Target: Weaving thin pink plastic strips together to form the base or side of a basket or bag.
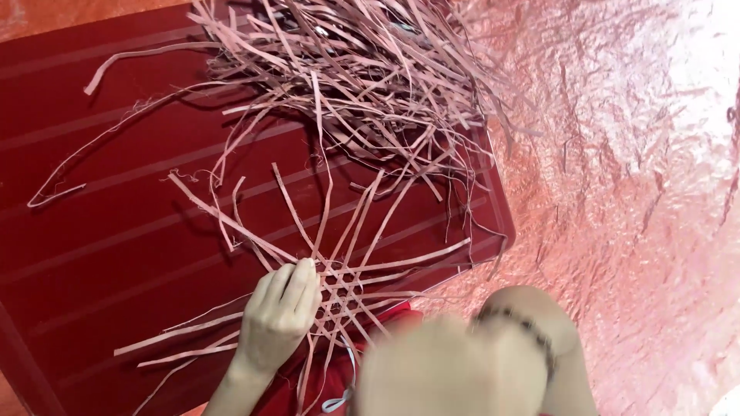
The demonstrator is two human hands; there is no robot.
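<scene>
Left hand grip closes on flat strips at the edge of a small woven lattice on the red tabletop. Right hand is blurred, grip unclear. Weaving looks early; another strip from the pile must interlace.

Woven strip lattice: small open-weave start of flat pale pink strips crossed in a hexagon-like mesh, lying flat near the lower edge of the dark red board. Loose strip ends fan out from it in every direction, long ones running up-left, up-right and down-left. The left-hand fingertips press on its left edge. The lower right part is hidden behind a blurred shape. Pile of loose strips: same pink strips, tangled, at the board's top.
</scene>
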